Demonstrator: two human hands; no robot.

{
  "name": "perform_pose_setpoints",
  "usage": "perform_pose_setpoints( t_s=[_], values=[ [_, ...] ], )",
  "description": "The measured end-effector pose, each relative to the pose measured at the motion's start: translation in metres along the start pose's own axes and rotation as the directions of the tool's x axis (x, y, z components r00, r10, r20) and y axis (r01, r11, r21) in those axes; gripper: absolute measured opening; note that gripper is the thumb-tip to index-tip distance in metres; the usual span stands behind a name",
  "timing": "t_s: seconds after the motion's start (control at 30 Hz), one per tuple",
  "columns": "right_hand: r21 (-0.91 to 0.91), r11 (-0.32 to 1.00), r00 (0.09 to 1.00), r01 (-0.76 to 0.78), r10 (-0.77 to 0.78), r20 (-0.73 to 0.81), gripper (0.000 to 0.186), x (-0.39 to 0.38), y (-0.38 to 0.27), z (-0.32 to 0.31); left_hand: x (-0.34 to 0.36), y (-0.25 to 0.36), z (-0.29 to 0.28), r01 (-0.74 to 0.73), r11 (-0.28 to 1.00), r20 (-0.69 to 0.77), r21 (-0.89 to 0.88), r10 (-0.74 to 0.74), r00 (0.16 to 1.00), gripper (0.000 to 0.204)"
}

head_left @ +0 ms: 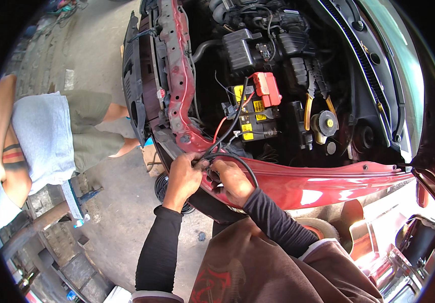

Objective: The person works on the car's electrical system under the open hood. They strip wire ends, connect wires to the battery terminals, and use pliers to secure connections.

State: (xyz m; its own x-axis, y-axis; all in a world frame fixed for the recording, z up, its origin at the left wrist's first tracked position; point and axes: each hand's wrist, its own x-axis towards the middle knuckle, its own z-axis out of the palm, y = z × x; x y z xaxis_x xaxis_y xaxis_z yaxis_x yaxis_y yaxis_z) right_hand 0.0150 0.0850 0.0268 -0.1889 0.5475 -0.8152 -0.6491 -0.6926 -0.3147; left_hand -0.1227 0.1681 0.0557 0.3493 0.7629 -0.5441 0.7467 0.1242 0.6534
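Observation:
Over the front corner of a red car's fender [298, 184], my left hand [183, 177] and my right hand [232, 182] are close together, both closed on a black cable [235, 157]. The cable bends in a loop around my right hand. Black and red wires [221, 129] run from there up to the car battery [252, 113], which has yellow labels and a red terminal cover [267, 90]. What exactly my fingertips pinch is hidden behind the fingers.
Yellow-handled pliers [308, 112] lie in the engine bay beside a round-capped reservoir [325, 126]. A coil of black cable [163, 191] rests on the floor below my left hand. At the left stands another person in a grey shirt [43, 131], near metal beams [45, 219].

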Motion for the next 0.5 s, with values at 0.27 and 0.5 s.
perform_pose_setpoints(
  t_s=[0.27, 0.5],
  values=[
    [-0.403, 0.881, 0.926, 0.248, -0.338, -0.169, 0.033, 0.007, 0.019, -0.004, -0.002, -0.006, 0.018, -0.051, 0.999, -0.058, 0.006, 0.051, 0.997, 0.021],
    [-0.477, 0.810, 0.881, 0.340, -0.452, -0.138, 0.026, -0.010, 0.019, -0.010, -0.005, -0.005, 0.025, 0.000, 1.000, -0.119, -0.020, -0.003, 0.993, 0.017]
  ],
)
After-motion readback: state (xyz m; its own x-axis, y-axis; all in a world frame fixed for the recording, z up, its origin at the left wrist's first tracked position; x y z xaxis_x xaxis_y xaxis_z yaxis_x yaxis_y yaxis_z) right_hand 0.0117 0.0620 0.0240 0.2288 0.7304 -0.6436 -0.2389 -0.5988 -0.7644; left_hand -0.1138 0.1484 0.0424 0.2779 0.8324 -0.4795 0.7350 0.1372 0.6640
